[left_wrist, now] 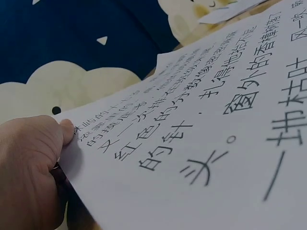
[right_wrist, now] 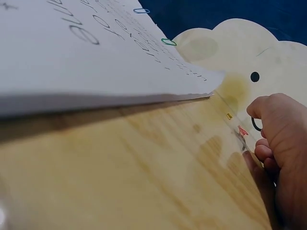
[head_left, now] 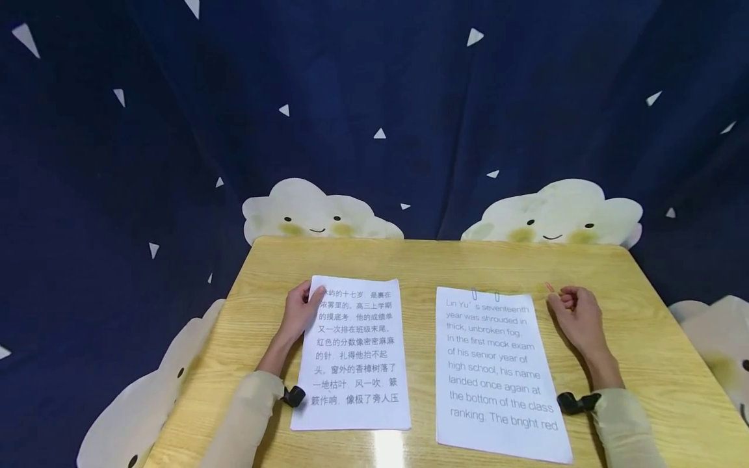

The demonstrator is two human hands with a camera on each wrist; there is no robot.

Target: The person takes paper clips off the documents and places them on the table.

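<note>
My left hand (head_left: 301,311) pinches the upper left edge of a sheaf of paper (head_left: 355,351) printed with large Chinese characters. Its thumb lies on the top sheet, as the left wrist view also shows; the fingers underneath are mostly hidden. On the right, an English-printed sheaf (head_left: 497,370) carries a blue paper clip (right_wrist: 142,10) and a green paper clip (right_wrist: 169,42) on its top edge. Past its right edge hovers my right hand (head_left: 579,318), fingers loosely bent, nothing visible between them. Close to its fingertips lie a red paper clip (right_wrist: 242,130) and a small yellow clip (right_wrist: 229,116).
Both sheaves lie side by side on a light wooden table (head_left: 421,260), a strip of bare wood between them. Behind the table hangs a dark blue curtain (head_left: 374,78) with white triangles and smiling clouds. A glare spot (head_left: 389,448) shows near the front.
</note>
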